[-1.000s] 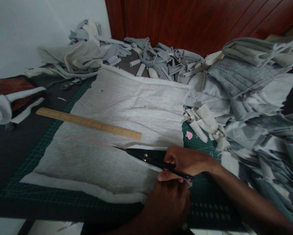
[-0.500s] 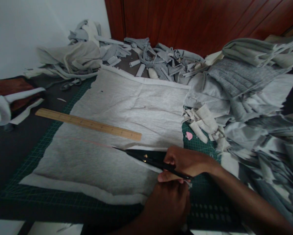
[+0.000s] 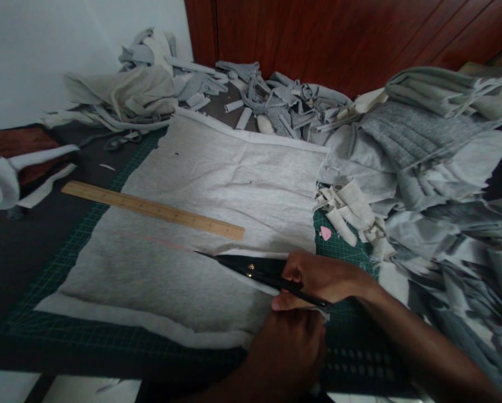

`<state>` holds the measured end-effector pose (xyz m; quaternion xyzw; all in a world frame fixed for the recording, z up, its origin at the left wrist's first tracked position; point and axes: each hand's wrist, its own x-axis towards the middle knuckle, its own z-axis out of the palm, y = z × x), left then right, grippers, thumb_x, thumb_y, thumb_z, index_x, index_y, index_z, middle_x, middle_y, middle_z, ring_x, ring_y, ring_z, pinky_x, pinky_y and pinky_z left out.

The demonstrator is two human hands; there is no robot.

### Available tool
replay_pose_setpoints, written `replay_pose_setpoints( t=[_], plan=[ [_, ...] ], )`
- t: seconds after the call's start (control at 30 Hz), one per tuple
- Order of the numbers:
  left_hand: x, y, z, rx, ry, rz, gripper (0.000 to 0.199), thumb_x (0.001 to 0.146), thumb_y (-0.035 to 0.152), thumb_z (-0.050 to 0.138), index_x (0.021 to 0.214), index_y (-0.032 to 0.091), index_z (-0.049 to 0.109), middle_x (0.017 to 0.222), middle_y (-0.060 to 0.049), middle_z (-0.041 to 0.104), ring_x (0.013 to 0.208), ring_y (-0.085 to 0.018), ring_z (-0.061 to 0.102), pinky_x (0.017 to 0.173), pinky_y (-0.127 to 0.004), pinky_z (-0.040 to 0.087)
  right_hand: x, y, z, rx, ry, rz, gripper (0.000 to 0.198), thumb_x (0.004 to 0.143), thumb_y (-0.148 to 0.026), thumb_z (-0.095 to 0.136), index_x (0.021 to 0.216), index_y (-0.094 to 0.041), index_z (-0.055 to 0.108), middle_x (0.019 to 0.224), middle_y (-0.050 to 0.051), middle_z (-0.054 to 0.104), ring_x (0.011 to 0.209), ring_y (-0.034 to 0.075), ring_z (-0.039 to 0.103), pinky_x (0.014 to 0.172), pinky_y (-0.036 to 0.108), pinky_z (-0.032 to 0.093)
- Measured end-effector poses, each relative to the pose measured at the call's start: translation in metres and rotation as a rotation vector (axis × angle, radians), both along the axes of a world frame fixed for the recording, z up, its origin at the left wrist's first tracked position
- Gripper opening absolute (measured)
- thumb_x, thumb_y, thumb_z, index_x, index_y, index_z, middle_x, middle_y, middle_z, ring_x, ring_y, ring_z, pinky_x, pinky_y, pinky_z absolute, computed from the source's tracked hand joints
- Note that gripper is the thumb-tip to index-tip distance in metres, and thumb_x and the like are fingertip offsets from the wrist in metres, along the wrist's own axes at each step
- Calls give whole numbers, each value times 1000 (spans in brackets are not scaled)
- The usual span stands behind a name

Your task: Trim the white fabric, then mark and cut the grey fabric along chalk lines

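Grey cloth — spread on green cutting mat, slit partway from the right. Black scissors: tips on the cloth at a red line; right hand, grip wrapped round the handles. Left hand, grip clamped on the cloth's near-right end. Wooden ruler — across the cloth.

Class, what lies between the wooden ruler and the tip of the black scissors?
A bare stretch of light grey fabric lies between the wooden ruler and the tip of the black scissors, as the head view shows.
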<state>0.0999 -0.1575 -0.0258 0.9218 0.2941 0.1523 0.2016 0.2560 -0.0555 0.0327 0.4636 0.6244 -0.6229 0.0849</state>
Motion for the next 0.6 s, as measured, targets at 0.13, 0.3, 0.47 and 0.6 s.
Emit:
replay_pose_setpoints(
  t=[0.13,0.3,0.47,0.6],
  plan=[
    [1,0,-2,-16,-6,1,5,96,17,61,101,18,59,94,-5,76,80,-24,74,64,-35,58,0,0,0,7,10,8,56,83,-58,81,56,-17,54,52,-7,41,48,4,32,40,20,19],
    [1,-2,-6,-13,-22,20,7,96,19,62,97,19,55,88,-3,74,75,-23,73,64,-34,57,2,5,1,25,-7,27,56,83,-55,81,56,-17,51,53,-7,41,48,5,37,40,20,21],
    [1,-2,-3,-14,-10,21,7,97,17,59,98,20,53,85,-2,72,72,-21,72,67,-33,57,5,14,3,-32,-18,56,49,83,-55,80,61,-16,60,54,-6,51,46,6,42,40,20,24],
    [1,-2,-3,-31,-13,33,9,96,18,61,97,21,53,84,0,72,70,-21,70,67,-33,57,6,15,1,-25,-19,56,47,81,-54,82,62,-16,63,54,-5,53,46,6,44,40,20,25]
  ],
)
